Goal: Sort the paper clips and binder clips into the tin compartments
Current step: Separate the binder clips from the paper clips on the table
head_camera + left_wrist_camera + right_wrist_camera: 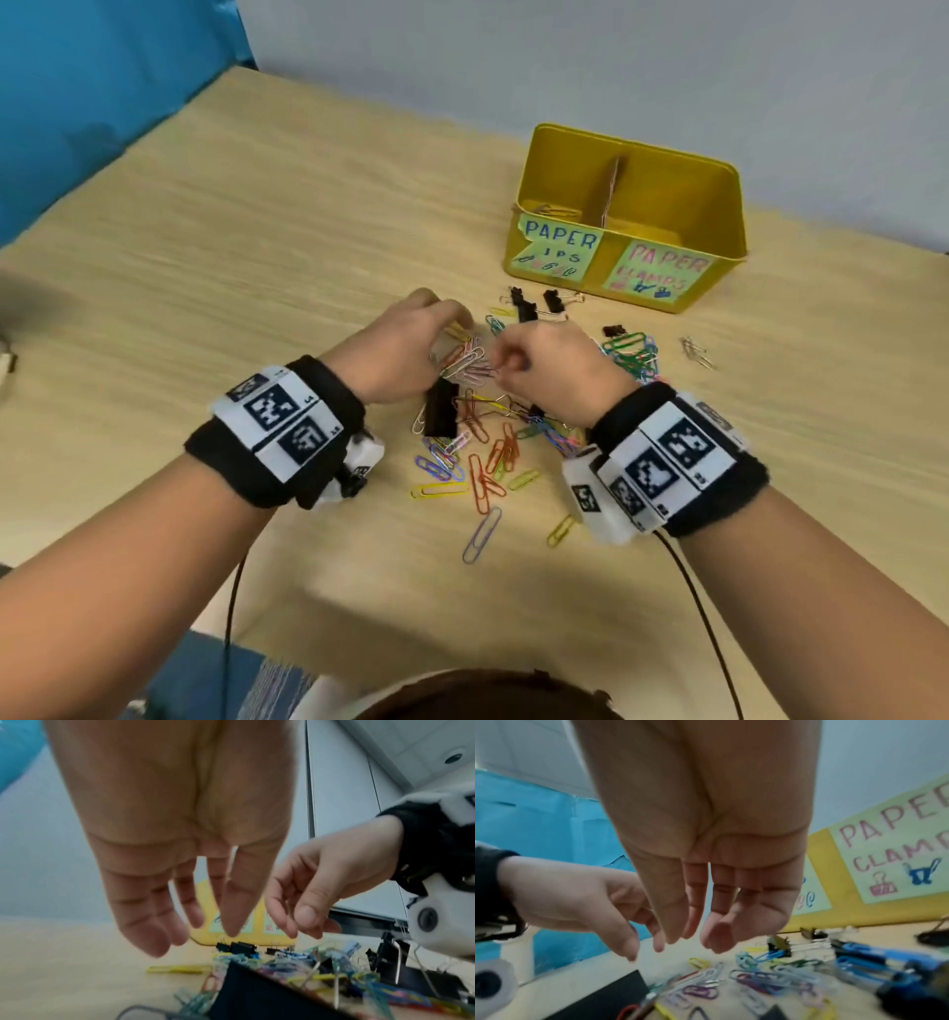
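A pile of coloured paper clips [477, 447] lies spread on the wooden table, with a large black binder clip [441, 408] in it. Small black binder clips [525, 307] lie just before the yellow tin [611, 259]. The tin has a cardboard divider [612, 190]; its left part, labelled for paper clips, holds a few clips [552, 209]. My left hand [452, 321] hovers over the pile's far left, fingers hanging relaxed [154, 943] with nothing in them. Beside it my right hand [506, 360] hangs loosely curled over pink and white clips [700, 981], holding nothing in the wrist view [695, 941].
More green and blue clips [631, 352] and a few silver ones [696, 352] lie right of the hands. A blue sheet [102, 103] borders the table on the left, a grey wall [616, 61] stands behind. Cables run from both wristbands towards the near table edge.
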